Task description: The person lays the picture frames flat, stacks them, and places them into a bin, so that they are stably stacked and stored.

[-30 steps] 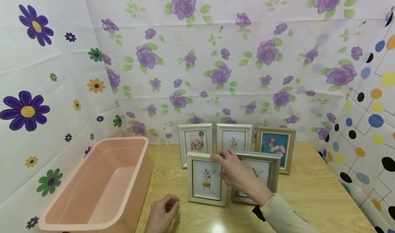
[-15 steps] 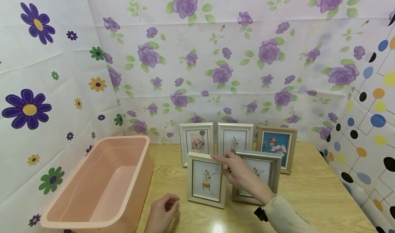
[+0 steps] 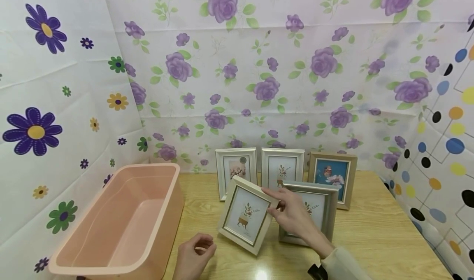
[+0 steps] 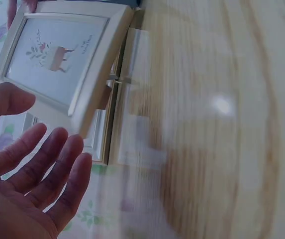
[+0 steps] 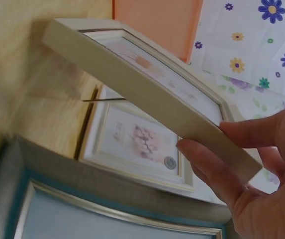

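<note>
Picture frame in cream point(image 3: 246, 215) is tilted, pinched by the right hand point(image 3: 294, 214); the left hand point(image 3: 193, 255), loosely curved, is near it.

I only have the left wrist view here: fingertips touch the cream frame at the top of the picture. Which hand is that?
Observer: The right hand, as the head view shows; it grips the cream frame near a corner.
Operator: Any container nearby?
Observer: Yes, a pink bin, to the left of the left hand.
Operator: Any blue picture among the frames?
Observer: One: a tan frame at the back right holds a blue picture.
</note>
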`<state>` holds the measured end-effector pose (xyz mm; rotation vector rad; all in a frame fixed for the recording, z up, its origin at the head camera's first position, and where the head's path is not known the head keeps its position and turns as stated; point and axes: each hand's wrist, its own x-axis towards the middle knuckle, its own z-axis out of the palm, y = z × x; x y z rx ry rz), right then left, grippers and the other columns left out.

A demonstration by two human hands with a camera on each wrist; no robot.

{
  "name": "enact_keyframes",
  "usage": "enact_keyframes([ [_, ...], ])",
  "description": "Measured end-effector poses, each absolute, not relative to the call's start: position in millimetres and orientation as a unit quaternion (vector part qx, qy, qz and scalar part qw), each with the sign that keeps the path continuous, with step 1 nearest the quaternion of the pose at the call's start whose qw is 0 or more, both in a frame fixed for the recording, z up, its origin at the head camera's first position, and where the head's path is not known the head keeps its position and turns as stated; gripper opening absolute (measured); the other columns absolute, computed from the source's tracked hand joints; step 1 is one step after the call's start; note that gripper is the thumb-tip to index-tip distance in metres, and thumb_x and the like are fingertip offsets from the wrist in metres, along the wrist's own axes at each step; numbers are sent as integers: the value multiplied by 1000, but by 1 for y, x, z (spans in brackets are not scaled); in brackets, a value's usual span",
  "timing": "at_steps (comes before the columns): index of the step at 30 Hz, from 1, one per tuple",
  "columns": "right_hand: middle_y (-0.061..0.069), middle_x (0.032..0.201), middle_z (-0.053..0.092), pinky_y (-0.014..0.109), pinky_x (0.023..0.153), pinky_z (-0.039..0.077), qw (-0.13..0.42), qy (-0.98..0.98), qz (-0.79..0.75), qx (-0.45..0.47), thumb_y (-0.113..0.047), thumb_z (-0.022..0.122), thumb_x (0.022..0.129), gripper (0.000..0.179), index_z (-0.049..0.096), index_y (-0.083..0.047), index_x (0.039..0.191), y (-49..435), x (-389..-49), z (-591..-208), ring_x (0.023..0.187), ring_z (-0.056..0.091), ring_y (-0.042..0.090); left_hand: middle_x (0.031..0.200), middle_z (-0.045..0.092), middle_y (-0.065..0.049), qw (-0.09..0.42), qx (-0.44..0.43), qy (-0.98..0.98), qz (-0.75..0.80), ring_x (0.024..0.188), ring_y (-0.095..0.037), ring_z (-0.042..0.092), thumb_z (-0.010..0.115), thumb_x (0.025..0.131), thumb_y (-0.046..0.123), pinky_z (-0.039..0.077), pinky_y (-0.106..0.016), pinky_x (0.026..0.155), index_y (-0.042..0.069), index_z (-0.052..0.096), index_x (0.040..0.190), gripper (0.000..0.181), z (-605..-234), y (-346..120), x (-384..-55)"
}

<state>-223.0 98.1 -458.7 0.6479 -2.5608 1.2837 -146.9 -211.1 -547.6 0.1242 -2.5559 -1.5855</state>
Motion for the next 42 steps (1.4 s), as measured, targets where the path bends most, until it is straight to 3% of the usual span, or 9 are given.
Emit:
enact_keyframes([
  [6,12,103,71,19,59,55,94,-822,535,170,7,83,85,65,71,-12,146,100,-210,-466,68,63,2,101,82,-4,102,83,-826,-548,88,2,71,86,94,16,60,-22,76,7,80,108,17,-547,-209,-148],
  [10,23,122,70,28,70,67,53,-775,620,109,11,81,87,67,68,-12,149,100,-200,-468,86,80,16,110,81,-9,119,97,-810,-566,91,3,69,86,94,15,60,-21,78,6,78,115,23,-547,-207,-148],
  [16,31,144,65,36,77,68,13,-694,719,25,13,79,87,68,67,-11,149,95,-184,-472,96,83,30,132,73,-15,110,93,-790,-596,108,-6,68,83,97,20,58,-21,87,5,66,136,45,-551,-206,-152],
  [23,24,133,65,36,74,69,3,-643,765,-46,14,76,90,70,62,-10,154,88,-168,-478,89,82,23,151,56,-31,40,15,-703,-710,116,3,64,54,113,19,58,-22,96,-14,39,157,57,-555,-203,-157],
  [27,24,137,65,34,73,68,-2,-625,777,-76,14,76,91,71,60,-10,156,86,-160,-484,88,82,23,167,43,-18,-76,-66,-624,-775,134,2,55,20,117,45,47,-24,113,-9,8,170,77,-557,-203,-162],
  [30,27,138,63,35,76,69,-12,-611,787,-87,14,74,92,72,57,-7,158,83,-155,-489,89,82,26,160,47,0,-125,-98,-582,-798,141,-5,49,7,113,58,41,-31,118,7,11,175,81,-558,-201,-165],
  [36,27,136,62,36,79,69,-21,-596,796,-106,13,74,92,73,54,-5,160,81,-150,-497,90,82,27,142,56,9,-122,-85,-545,-825,136,-13,54,12,110,65,45,-36,116,39,48,153,62,-557,-194,-166],
  [39,26,137,62,36,79,69,-22,-593,797,-113,12,75,92,74,53,-4,160,81,-148,-499,92,81,27,143,57,10,-113,-76,-550,-824,136,-12,54,15,111,63,46,-35,115,40,50,152,59,-555,-193,-166],
  [42,25,138,63,37,79,69,-25,-591,797,-122,12,75,92,74,52,-4,161,82,-147,-502,93,81,26,145,56,14,-107,-70,-564,-816,138,-6,52,15,113,57,43,-30,116,27,39,166,65,-555,-193,-166],
])
